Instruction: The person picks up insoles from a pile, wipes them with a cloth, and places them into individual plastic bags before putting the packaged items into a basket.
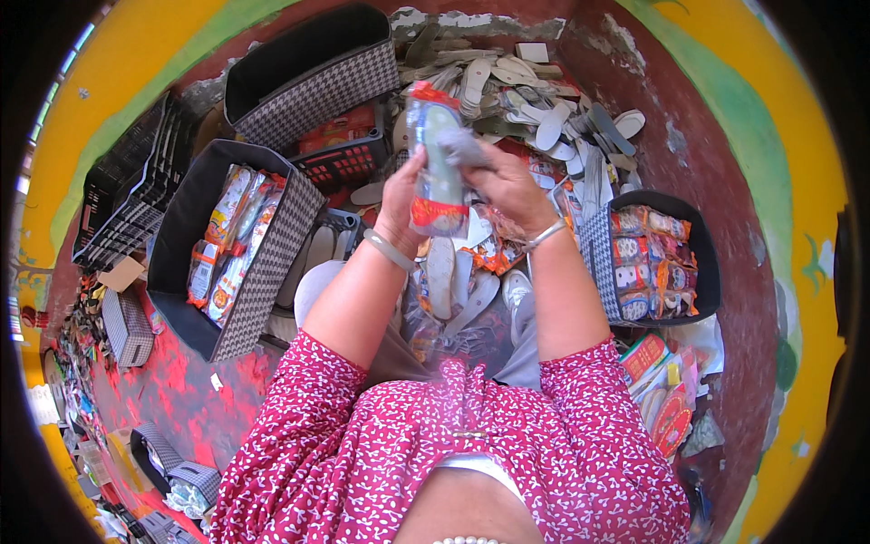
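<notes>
Upright before me is a clear plastic packet [438, 180] with red ends and a pale green insole inside. My left hand [402, 200] grips its left edge. On the packet's right side is my right hand [508, 178], its fingers closed on a small grey wad [463, 147], perhaps cloth. Motion blurs this wad, and it overlaps the packet's upper right part. Below the hands, loose insoles [440, 275] and orange-trimmed packets [495, 255] lie between my legs.
A large heap of loose insoles [516, 88] lies against the far wall. Houndstooth fabric bins with packets stand at left [299, 204] and right [596, 251]. Another houndstooth bin [319, 88] is at the back, by a black plastic crate [340, 160]. Stacked black crates [136, 197] stand far left.
</notes>
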Available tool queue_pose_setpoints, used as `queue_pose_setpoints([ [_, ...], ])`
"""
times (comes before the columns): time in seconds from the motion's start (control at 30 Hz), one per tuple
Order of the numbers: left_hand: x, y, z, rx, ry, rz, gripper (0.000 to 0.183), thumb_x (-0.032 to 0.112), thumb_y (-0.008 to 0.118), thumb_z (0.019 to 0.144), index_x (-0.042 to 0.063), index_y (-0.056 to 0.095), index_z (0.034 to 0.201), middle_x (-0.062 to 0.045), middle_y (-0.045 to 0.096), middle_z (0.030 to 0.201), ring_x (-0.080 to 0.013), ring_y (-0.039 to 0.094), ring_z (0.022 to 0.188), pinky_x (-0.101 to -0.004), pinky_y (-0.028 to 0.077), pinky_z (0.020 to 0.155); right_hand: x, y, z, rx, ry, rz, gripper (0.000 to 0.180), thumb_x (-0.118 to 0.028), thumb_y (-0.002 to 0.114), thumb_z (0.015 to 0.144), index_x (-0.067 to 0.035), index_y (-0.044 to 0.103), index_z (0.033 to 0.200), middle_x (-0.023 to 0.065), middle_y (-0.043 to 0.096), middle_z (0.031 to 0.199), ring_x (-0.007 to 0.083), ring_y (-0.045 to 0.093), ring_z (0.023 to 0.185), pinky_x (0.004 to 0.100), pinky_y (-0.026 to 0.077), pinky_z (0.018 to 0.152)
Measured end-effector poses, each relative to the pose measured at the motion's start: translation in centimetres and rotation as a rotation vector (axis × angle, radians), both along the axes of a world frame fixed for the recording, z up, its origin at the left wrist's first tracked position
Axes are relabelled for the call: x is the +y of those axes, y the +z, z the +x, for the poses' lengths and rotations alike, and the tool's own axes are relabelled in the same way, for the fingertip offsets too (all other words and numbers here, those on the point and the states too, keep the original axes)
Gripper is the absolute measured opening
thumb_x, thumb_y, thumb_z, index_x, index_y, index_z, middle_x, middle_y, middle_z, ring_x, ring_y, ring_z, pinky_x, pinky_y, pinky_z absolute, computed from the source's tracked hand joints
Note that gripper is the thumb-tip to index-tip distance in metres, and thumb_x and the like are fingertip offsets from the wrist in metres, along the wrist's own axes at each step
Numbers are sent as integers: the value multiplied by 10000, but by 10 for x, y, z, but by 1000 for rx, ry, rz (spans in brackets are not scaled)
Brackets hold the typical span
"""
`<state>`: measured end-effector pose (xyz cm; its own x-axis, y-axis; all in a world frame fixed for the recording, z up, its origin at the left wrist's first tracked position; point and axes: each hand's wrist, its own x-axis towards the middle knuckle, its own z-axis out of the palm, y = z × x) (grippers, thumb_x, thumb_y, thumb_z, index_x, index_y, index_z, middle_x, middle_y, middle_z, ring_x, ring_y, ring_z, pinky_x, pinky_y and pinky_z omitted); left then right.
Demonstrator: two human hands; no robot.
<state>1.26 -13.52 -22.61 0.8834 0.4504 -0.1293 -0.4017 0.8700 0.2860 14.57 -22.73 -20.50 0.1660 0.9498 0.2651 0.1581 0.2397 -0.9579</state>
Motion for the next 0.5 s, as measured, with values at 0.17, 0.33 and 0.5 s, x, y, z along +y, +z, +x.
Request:
queue_pose_setpoints([
  [0.17,25,1,-8,-48,153,16,442,359,342,942,26,442,1215,-213,576,1077,-370,590,926,-499,478,809,-18,22,-16,24,-247,170,477,-89,561,837,-7,432,1290,120,575,1137,225,559,1044,344,457,881],
  [0.33,18,-20,-8,-143,0,18,465,405,356,936,24,463,1180,-238,527,1172,-370,560,989,-517,431,888,-18,-4,-75,-886,-165,174,651,-379,583,821,-52,384,1348,129,347,1411,311,260,1335,449,159,1091],
  [0.5,3,-15,-6,-226,-84,-24,490,435,358,941,38,467,1206,-187,515,1219,-323,524,1071,-454,396,952,-11,-5,-76,-881,-334,64,634,-425,481,876,-33,357,1358,128,282,1448,301,212,1356,458,139,1090],
])
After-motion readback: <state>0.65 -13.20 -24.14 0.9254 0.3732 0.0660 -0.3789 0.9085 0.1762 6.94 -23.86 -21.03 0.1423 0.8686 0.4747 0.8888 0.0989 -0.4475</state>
